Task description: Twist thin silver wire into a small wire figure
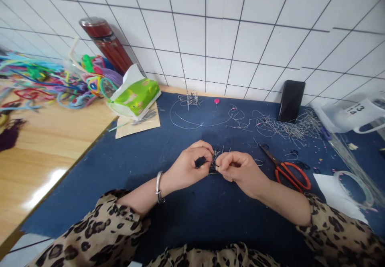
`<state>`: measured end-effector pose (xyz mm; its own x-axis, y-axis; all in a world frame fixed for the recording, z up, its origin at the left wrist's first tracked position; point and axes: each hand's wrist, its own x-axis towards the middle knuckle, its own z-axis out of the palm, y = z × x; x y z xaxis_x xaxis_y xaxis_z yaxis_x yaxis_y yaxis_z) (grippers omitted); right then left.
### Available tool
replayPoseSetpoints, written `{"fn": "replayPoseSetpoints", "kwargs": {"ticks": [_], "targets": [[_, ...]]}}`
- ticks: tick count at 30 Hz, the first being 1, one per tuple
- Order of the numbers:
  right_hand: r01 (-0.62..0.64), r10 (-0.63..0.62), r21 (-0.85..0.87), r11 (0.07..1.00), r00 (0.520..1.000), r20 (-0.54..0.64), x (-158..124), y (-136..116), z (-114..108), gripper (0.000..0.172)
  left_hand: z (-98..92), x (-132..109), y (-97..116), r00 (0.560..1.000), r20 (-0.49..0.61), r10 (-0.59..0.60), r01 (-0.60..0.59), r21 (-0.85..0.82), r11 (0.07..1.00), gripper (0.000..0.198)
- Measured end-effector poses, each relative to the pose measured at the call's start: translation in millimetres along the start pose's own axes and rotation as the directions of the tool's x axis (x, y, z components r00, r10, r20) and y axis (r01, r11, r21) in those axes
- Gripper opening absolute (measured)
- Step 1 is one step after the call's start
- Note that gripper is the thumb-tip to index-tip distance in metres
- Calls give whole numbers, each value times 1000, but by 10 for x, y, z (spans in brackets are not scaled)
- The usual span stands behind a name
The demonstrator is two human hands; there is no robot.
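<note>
Over the middle of the dark blue mat, my left hand is closed in a pinch on a small bundle of thin wire. Facing it from the other side, my right hand also pinches the bundle, with thumb and forefinger pressed together. Short silvery ends stick up between the two hands, and something dark and thin runs among them. My fingers hide most of the piece. Orange-handled scissors lie to the right of my right hand, blades pointing away to the upper left.
A small wire frame stands at the back beside a pink round piece. Tangled wire offcuts lie before a black phone. A tape roll sits right; a tissue pack, red flask and pipe cleaners are left.
</note>
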<state>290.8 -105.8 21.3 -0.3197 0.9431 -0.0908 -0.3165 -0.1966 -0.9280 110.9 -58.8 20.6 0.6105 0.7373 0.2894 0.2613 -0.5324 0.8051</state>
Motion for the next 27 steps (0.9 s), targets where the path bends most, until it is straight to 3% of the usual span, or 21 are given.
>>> {"fn": "replayPoseSetpoints", "kwargs": {"ticks": [2,5,7,11,13,15,18,22,27], "targets": [[-47,48,193,980,999,-1,-21,8,34,11,16,-2,4,1000,-12,-3,3,-2,1000,15],[-152,129,323,934,988,90,-83,-17,100,11,35,-9,8,1000,-17,11,-11,-9,1000,15],[-255,205,288,923,960,193,-126,-48,126,7,36,-17,0,999,-39,22,-22,6,1000,16],[-378,364,-26,925,867,339,-148,-95,98,15,11,-23,-37,994,-105,42,-36,57,998,18],[-314,334,-116,942,910,245,-121,-94,66,15,7,-20,-50,993,-107,57,-50,67,996,18],[-208,221,-163,964,973,64,-79,-78,41,15,22,-21,-49,992,-106,67,-60,73,996,17],[-118,78,-325,939,988,-132,-21,-48,31,18,81,-39,-23,991,-109,81,-74,64,995,16],[-61,-31,-528,847,986,-164,14,-41,52,18,154,-77,12,991,-85,98,-95,41,995,19],[-37,-18,-553,833,995,-94,17,-49,57,9,131,-70,23,996,-62,60,-59,30,998,16]]}}
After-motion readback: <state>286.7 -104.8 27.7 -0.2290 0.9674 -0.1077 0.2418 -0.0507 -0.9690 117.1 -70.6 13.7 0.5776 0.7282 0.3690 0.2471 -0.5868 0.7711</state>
